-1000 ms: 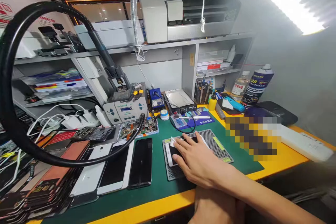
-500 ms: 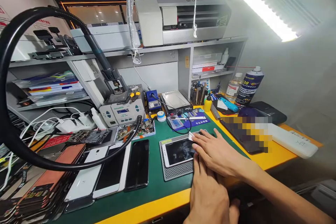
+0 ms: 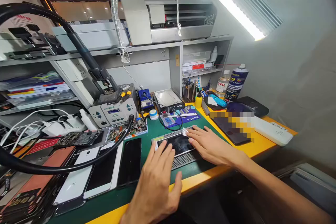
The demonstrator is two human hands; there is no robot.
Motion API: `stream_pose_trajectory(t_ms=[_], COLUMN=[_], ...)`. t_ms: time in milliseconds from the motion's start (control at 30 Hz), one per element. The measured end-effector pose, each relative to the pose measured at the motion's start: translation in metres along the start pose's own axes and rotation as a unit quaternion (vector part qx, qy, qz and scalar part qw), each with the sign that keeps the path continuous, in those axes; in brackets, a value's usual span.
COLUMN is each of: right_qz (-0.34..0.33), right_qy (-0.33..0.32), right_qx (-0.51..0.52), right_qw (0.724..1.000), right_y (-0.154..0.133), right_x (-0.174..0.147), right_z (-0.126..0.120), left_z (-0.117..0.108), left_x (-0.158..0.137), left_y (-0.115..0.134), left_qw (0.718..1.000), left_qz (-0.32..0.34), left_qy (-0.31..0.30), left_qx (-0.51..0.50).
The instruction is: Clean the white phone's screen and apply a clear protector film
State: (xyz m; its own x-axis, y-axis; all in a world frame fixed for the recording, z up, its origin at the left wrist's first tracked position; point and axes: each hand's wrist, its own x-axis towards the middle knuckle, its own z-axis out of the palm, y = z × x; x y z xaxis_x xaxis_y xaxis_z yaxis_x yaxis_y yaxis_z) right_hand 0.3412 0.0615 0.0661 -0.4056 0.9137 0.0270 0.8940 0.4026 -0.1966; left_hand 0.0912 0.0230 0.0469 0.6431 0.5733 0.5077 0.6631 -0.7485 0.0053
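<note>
Head view. Item: one white-framed phone (image 3: 181, 143), dark screen upward, lying on a grey perforated mat (image 3: 183, 160) upon a green mat (image 3: 155, 126) on the desk (image 3: 194, 183). Left hand (image 3: 157, 178): fingers extended and parted, gripping nothing, over the phone's left end; contact could not be told. Right hand (image 3: 212, 147): fingers outstretched over the phone's right part, a white wipe (image 3: 184, 132) at their tips; whether pinched or merely covered could not be told. Also present, left: one black phone (image 3: 130, 161). Behind: one yellow bottle (image 3: 198, 101).
</note>
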Motion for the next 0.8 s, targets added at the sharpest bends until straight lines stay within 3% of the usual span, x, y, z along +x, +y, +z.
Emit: stream_pose_trajectory(t_ms=[100,167,333,800], right_qz=[-0.004,-0.005,-0.012,-0.025], right_qy=[0.000,0.001,-0.001,0.011], right_qx=[0.013,0.019,0.028,0.035], right_qw=[1.000,1.000,1.000,0.999], right_y=[0.003,0.005,0.010,0.004], right_x=[0.000,0.000,0.000,-0.022], right_z=[0.002,0.003,0.006,0.002], left_z=[-0.013,-0.012,-0.003,-0.003], left_x=[-0.007,-0.009,-0.008,-0.007], left_y=[-0.034,-0.043,-0.043,-0.038], left_qw=[0.999,0.996,0.993,0.991], left_qz=[0.023,0.034,0.029,-0.007], left_qy=[-0.047,-0.077,-0.110,-0.136], left_qx=[-0.005,-0.009,-0.013,-0.014])
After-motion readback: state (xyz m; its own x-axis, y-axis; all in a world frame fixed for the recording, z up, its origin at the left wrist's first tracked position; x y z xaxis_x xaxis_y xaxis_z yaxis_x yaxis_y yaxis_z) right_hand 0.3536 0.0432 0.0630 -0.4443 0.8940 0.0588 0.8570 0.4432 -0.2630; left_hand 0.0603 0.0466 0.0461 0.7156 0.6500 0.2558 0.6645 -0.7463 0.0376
